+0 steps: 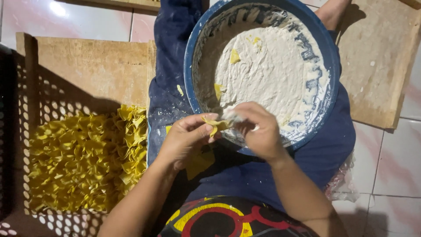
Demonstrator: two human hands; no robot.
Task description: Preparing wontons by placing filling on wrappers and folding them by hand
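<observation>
A person seated on the tiled floor (386, 175), a patterned shirt hem (219, 217) closest to view, folds a small yellow wrapper (215, 125) over the lap. At far left, a perforated crate (26, 109) holds a heap of finished yellow folded pieces (87, 158) banked against its near side, with a bare wooden board (92, 70) lying beyond it. The left hand (186, 140) cradles the wrapper, thumb and fingers pinched on its edge; the right hand (258, 131) meets it from the other side, fingertips pressed together on the same piece. The wrapper sits between both hands, just over the near rim of a blue basin (193, 57) of pale paste (267, 74) resting on the person's dark trousers (171, 66). A second wooden board (377, 66) lies at right. Done well, the fold probably wants a light, even squeeze along the seam, with paste kept off the outer face so the piece holds its shape.
</observation>
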